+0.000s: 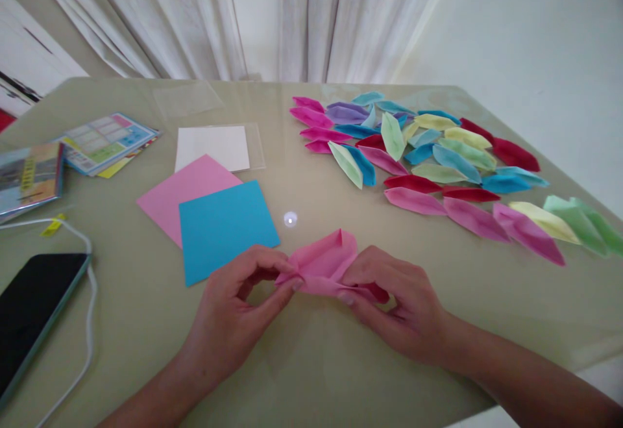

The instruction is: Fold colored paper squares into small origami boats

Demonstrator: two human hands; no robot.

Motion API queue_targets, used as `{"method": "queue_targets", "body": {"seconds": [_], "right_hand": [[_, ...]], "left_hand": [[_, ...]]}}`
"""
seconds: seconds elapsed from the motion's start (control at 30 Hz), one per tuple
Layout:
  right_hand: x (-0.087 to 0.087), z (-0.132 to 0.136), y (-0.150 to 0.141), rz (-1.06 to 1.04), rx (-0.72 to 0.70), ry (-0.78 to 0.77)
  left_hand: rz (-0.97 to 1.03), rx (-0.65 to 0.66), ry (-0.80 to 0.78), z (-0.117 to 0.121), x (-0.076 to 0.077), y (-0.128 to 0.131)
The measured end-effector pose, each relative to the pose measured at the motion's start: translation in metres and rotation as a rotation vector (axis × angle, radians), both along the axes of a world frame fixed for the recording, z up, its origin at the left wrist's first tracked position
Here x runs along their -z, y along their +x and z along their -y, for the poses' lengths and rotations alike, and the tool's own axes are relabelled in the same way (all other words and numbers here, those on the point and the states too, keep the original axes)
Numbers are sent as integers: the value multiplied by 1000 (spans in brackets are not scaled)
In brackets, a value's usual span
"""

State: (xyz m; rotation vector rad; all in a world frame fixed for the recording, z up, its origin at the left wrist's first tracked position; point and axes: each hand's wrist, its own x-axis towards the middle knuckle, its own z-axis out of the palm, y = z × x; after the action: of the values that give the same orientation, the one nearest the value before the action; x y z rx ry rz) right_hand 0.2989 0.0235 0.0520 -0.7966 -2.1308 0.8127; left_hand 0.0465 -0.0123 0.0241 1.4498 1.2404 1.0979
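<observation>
Between my two hands is a pink folded paper boat (325,260), its hollow facing up and toward me. My left hand (238,308) pinches its left end between thumb and fingers. At the right, my right hand (403,301) grips the near edge, thumb outside and fingers partly inside the fold. Just beyond my left hand lie a flat blue paper square (226,226) and, partly under it, a pink paper square (187,188). Many finished-looking folded paper boats (413,201) in pink, red, blue, green, yellow and purple spread over the right side of the table.
A white paper stack on a clear sleeve (211,145) lies behind the squares. Printed cards (114,142) and a booklet (32,178) are at the left. Nearer, a phone (36,317) rests beside a white cable (90,311). Curtains (311,19) hang behind the table.
</observation>
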Motion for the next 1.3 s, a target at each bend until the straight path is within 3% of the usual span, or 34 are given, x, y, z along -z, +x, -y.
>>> {"method": "queue_targets", "body": {"seconds": [0.23, 0.57, 0.83, 1.1, 1.3], "right_hand": [[-2, -1, -2, 0, -127, -28], [-2, 0, -2, -4, 13, -18], [-2, 1, -3, -11, -25, -3], [1, 2, -3, -13, -30, 15], [1, 4, -1, -17, 52, 75]], "left_hand": [[42, 57, 42, 3, 3, 4], [-25, 168, 56, 8, -4, 3], [-54, 166, 28, 13, 5, 4], [-130, 176, 57, 14, 1, 7], [49, 85, -43, 16, 2, 11]]}}
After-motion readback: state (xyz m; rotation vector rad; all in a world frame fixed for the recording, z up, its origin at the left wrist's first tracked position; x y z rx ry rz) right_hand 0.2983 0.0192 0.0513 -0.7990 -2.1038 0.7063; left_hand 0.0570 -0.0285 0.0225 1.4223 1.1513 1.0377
